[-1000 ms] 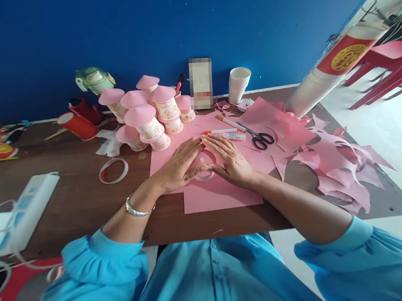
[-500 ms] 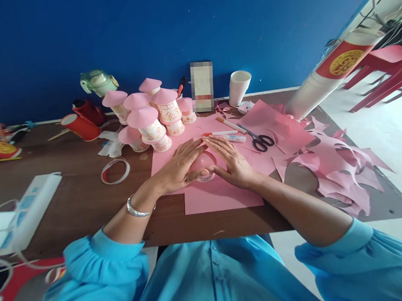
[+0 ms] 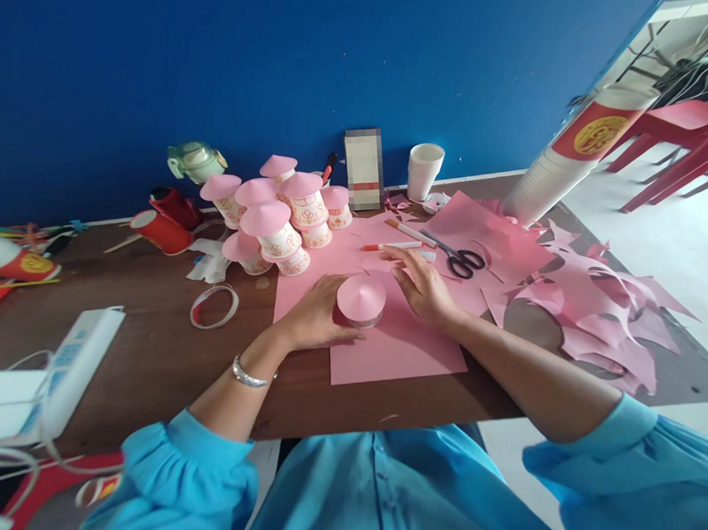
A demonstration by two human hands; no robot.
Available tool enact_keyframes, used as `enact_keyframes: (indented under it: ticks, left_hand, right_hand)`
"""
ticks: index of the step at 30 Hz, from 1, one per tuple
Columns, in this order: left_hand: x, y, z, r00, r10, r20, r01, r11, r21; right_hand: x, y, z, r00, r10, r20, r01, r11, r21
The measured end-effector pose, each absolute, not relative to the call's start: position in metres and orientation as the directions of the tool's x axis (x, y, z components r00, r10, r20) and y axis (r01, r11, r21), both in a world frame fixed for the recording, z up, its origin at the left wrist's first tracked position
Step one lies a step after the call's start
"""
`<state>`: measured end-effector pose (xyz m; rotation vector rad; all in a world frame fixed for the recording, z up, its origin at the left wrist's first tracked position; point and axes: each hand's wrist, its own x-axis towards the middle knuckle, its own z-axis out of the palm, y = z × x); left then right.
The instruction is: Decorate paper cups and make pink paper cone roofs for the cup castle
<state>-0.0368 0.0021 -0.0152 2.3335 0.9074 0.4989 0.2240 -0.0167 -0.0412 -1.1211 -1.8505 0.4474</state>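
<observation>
— Pink cone (image 3: 361,295) sits on its clear ring (image 3: 362,320), mid-sheet near the table's front edge. Left hand (image 3: 315,318) cups it, fingers loosely curled; right hand (image 3: 425,287) lies open, flat.
— Finished?
— Seemingly formed; finished capped cups (image 3: 274,222) crowd the back edge. No legible writing.

A pink paper cone (image 3: 361,295) sits upright atop a clear tape roll (image 3: 362,320).

Deep blue wall (image 3: 319,61) runs behind the dark wooden table (image 3: 151,363); pale floor (image 3: 679,256) off to the right, bright with daylight, red plastic chairs (image 3: 685,133) there.
</observation>
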Motion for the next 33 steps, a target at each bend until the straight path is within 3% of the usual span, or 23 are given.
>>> enact_keyframes:
  ticks: [8, 13, 17, 21, 33]
  left_hand:
    - [-0.026, -0.002, -0.010, 0.460, 0.877, 0.142, 0.540, -0.403, 0.739]
    - [-0.029, 0.009, -0.020, 0.327, 0.906, 0.268, 0.587, -0.417, 0.694]
    - [-0.033, 0.015, -0.033, 0.283, 0.892, 0.353, 0.649, -0.450, 0.614]
    - [-0.035, 0.016, -0.038, 0.319, 0.881, 0.350, 0.689, -0.469, 0.552]
    - [-0.035, 0.021, -0.051, 0.261, 0.885, 0.385, 0.661, -0.454, 0.598]
  right_hand:
    - [0.220, -0.018, -0.044, -0.193, 0.830, 0.524, 0.539, 0.536, -0.650]
    - [0.217, -0.018, -0.047, -0.248, 0.823, 0.511, 0.579, 0.549, -0.603]
    - [0.218, -0.016, -0.053, -0.308, 0.786, 0.536, 0.656, 0.584, -0.478]
    - [0.215, -0.017, -0.058, -0.363, 0.743, 0.563, 0.711, 0.611, -0.348]
    - [0.210, -0.020, -0.058, -0.572, 0.647, 0.504, 0.719, 0.691, -0.072]
